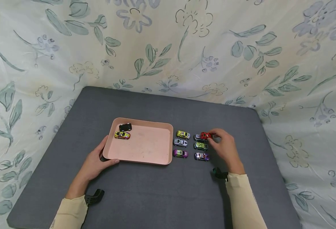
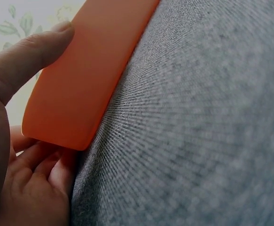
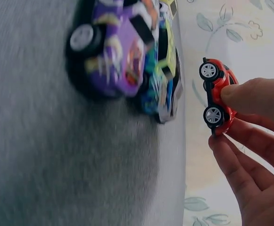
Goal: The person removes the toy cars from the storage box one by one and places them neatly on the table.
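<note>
A pink tray (image 1: 156, 159) lies on the grey table, with a black car (image 1: 125, 127) and a yellow car (image 1: 122, 135) in its far left corner. My left hand (image 1: 94, 160) grips the tray's near left corner (image 2: 75, 99), thumb on the rim. To the tray's right stand several toy cars in two columns. My right hand (image 1: 223, 144) pinches a red toy car (image 1: 205, 135) between thumb and fingers, lifted just above the far end of the right column; the right wrist view shows the red car (image 3: 216, 96) clear of the table.
On the grey mat beside the tray stand a yellow-green car (image 1: 183, 134), a white car (image 1: 180, 142), a purple car (image 1: 180, 153), a silver car (image 1: 197, 137), a green car (image 1: 200, 146) and a purple-blue car (image 1: 201, 156). Flowered cloth surrounds the table.
</note>
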